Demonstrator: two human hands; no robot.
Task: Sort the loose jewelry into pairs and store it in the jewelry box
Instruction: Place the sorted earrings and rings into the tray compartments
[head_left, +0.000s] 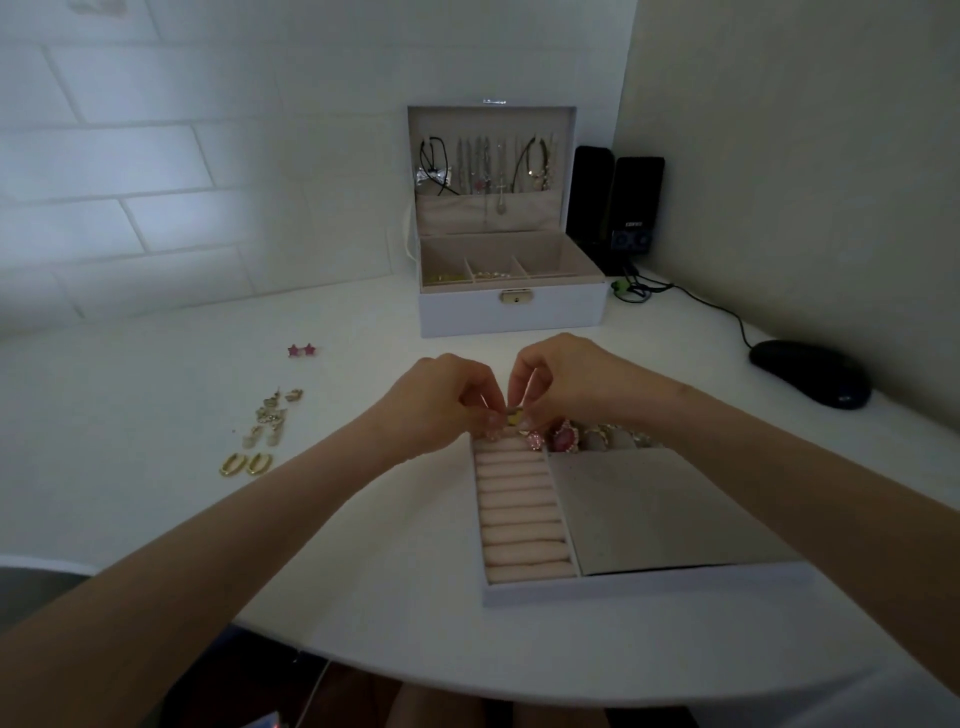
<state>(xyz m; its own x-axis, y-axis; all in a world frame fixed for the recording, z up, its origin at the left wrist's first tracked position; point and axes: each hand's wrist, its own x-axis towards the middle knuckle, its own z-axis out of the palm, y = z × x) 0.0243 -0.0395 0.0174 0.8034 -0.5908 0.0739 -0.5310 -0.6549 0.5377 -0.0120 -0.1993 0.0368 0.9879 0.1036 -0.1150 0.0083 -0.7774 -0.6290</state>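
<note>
I have both hands meeting over the far end of the tray (623, 590) that lies on the table (156, 374) in front of me. The left hand (447, 402) and right hand (563, 382) each pinch a small gold piece (514, 415) at the fingertips, just above the top ring rolls (519, 509). I judge this to be the storing step for one item; whether it is a ring or an earring I cannot tell. Next it needs seating down into a slot between two rolls, then a reach for its match. Sorted pairs wait well apart on my left: pink star earrings (302, 350), a cluster of gold earrings (270, 415) and gold hoops (245, 464). A heap of pink and pale pieces (566, 436) crowds the tray's far edge just beside my right fingers — easy to knock. The open jewelry box (511, 312) stands beyond, with a mouse (810, 374) and speakers (618, 208) off right, out of the way.
</note>
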